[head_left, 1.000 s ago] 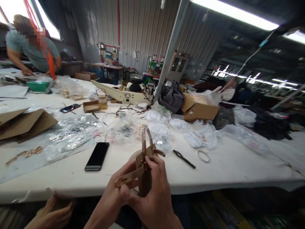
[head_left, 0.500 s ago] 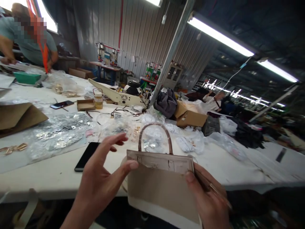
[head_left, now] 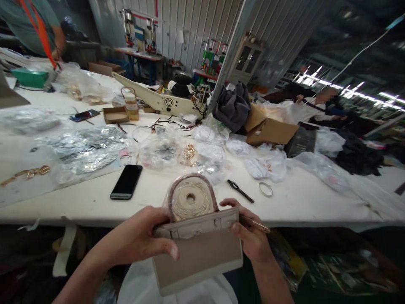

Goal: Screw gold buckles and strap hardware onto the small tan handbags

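My left hand [head_left: 156,236], fingers spread half a second ago, now pinches the bag panel [head_left: 202,257] at left; right hand [head_left: 251,234] grips the other end: steadied both sides.

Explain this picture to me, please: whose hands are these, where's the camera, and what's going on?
There's no robot here: these are a person's two bare hands, seen from a camera worn on that person's head, looking forward and down. The left hand and right hand hold a flat beige piece with a looped brown handle. Beyond it is a pale roll. On the white table lie a black phone, a slim dark tool and plastic bags of silvery pieces.
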The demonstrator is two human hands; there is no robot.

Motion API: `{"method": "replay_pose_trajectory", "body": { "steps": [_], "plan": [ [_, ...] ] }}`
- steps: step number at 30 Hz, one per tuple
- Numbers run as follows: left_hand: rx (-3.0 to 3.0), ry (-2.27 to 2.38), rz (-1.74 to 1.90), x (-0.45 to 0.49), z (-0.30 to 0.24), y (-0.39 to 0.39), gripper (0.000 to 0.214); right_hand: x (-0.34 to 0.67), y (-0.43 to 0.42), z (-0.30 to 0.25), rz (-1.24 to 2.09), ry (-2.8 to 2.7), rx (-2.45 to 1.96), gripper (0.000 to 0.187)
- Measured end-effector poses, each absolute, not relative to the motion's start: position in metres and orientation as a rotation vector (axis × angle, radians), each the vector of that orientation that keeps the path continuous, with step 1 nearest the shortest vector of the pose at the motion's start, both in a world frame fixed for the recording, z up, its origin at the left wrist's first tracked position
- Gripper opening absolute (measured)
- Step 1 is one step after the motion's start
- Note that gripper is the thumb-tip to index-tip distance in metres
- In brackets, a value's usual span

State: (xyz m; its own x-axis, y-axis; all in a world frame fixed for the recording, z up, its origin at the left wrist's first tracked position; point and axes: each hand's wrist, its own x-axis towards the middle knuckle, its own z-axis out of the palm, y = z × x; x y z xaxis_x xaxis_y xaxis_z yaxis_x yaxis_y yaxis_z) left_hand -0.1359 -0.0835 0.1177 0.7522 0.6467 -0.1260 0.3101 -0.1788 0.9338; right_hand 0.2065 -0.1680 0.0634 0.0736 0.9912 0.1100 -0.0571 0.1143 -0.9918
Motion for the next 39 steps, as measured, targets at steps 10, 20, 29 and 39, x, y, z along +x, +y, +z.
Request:
{"method": "replay_pose_trajectory", "body": {
  "steps": [10,20,29,39],
  "plan": [
    [1.567,0.894,0.363,-0.125,0.1,-0.06,0.044,0.214,-0.142,0.034,1.358,-1.01,-1.187,0.03],
    [1.4,1.126,0.407,-0.11,0.067,0.008,0.046,0.213,-0.061,0.038,1.498,-0.821,-1.341,0.057],
    [1.704,1.337,0.439,-0.098,0.028,0.022,0.04,0.21,-0.045,0.026,1.267,-1.072,-1.58,0.032],
    [1.702,1.287,0.397,-0.099,0.026,0.014,0.035,0.212,-0.039,0.035,1.278,-1.167,-1.635,0.028]
  ]
}}
